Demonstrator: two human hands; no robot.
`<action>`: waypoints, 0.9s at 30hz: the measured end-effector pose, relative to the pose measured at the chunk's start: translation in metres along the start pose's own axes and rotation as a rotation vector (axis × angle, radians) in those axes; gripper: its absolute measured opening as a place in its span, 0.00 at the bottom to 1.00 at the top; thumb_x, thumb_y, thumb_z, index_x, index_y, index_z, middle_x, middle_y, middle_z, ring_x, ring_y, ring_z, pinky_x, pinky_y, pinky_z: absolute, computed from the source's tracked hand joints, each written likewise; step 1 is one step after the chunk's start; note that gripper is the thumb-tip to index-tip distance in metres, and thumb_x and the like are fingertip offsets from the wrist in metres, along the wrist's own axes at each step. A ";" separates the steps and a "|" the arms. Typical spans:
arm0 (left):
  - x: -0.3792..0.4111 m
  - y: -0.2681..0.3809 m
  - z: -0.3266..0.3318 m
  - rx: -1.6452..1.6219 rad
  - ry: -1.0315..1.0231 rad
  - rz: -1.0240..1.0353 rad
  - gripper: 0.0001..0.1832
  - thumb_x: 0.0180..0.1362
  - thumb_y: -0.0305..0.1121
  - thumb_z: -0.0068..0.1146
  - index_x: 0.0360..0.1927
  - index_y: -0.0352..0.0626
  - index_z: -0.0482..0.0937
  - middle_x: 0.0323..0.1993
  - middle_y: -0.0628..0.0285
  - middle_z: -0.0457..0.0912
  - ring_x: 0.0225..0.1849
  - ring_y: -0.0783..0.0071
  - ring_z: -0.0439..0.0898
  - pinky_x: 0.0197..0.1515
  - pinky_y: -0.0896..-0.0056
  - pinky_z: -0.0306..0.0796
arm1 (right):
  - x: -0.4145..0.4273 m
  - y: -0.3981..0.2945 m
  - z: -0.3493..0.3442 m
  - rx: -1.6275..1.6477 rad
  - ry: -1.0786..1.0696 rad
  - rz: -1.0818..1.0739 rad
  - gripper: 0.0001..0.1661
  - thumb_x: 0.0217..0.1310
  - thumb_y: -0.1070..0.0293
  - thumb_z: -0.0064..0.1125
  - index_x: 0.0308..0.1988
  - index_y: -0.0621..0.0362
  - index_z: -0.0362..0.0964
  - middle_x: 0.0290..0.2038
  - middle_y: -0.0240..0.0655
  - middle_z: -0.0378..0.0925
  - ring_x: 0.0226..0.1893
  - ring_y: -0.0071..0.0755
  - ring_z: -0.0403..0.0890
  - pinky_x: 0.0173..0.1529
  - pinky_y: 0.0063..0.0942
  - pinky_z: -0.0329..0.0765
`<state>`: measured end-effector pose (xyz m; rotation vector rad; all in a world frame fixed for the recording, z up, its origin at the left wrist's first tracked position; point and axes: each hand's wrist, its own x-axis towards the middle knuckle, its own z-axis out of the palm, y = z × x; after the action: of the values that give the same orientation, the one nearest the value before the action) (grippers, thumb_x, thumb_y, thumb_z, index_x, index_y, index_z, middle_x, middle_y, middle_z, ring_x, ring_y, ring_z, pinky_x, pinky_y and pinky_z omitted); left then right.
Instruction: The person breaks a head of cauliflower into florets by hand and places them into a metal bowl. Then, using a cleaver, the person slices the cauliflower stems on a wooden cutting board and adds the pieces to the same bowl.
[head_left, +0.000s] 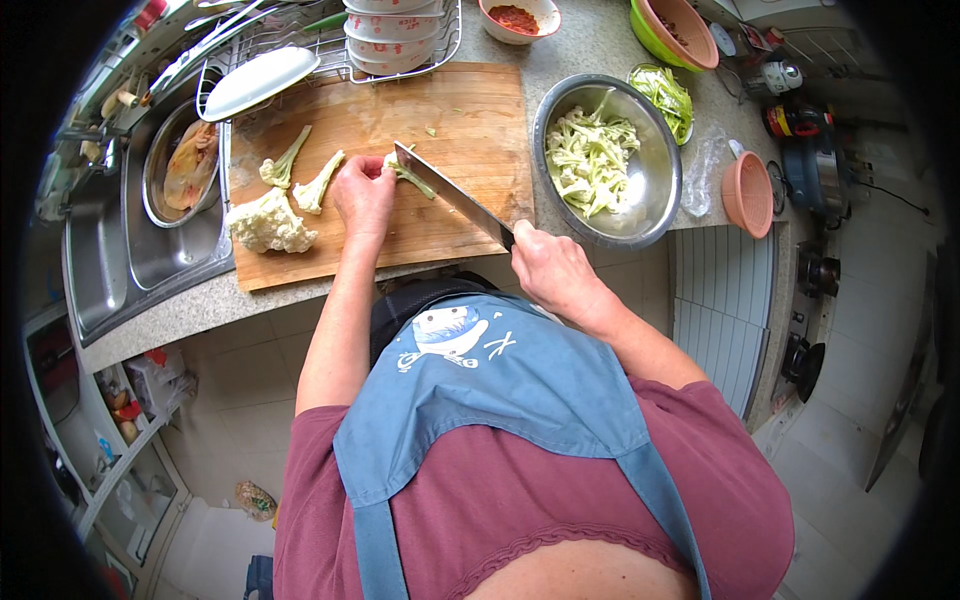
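My right hand grips the handle of a kitchen cleaver, its blade reaching up and left over a wooden cutting board. At the blade's far end, my left hand pinches a small cauliflower floret by its head, the stem pointing to the lower right. Left of that hand lie two long-stemmed florets, one close by and one farther up. A large cauliflower chunk rests near the board's left edge. Cut cauliflower partly fills a steel bowl right of the board.
Behind the board stands a wire dish rack with stacked bowls and a white dish. The sink at left holds raw poultry in a metal basin. Shredded green vegetable and a pink basket are at right.
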<state>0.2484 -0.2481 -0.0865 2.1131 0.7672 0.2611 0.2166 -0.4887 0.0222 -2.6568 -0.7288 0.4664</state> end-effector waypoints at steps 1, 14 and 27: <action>0.001 -0.001 0.000 -0.001 -0.001 0.001 0.09 0.43 0.35 0.63 0.25 0.41 0.81 0.23 0.59 0.81 0.28 0.64 0.80 0.35 0.65 0.72 | 0.000 0.000 0.000 0.001 -0.006 0.002 0.05 0.54 0.73 0.46 0.31 0.64 0.60 0.24 0.53 0.74 0.26 0.59 0.77 0.31 0.49 0.74; 0.009 -0.011 0.002 0.047 -0.028 -0.013 0.10 0.44 0.38 0.64 0.24 0.42 0.82 0.24 0.58 0.82 0.29 0.64 0.81 0.36 0.64 0.73 | 0.009 0.002 0.011 0.017 -0.063 0.039 0.06 0.54 0.73 0.43 0.32 0.66 0.62 0.25 0.55 0.75 0.29 0.59 0.77 0.35 0.49 0.74; 0.031 -0.007 -0.011 0.062 -0.200 -0.037 0.08 0.41 0.32 0.65 0.27 0.44 0.84 0.26 0.57 0.83 0.30 0.66 0.82 0.38 0.69 0.73 | 0.009 0.000 0.019 0.096 -0.068 0.018 0.06 0.53 0.75 0.42 0.32 0.66 0.64 0.25 0.54 0.76 0.30 0.58 0.78 0.36 0.49 0.75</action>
<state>0.2654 -0.2191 -0.0880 2.1425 0.7028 0.0054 0.2168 -0.4793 0.0030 -2.5713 -0.6854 0.5839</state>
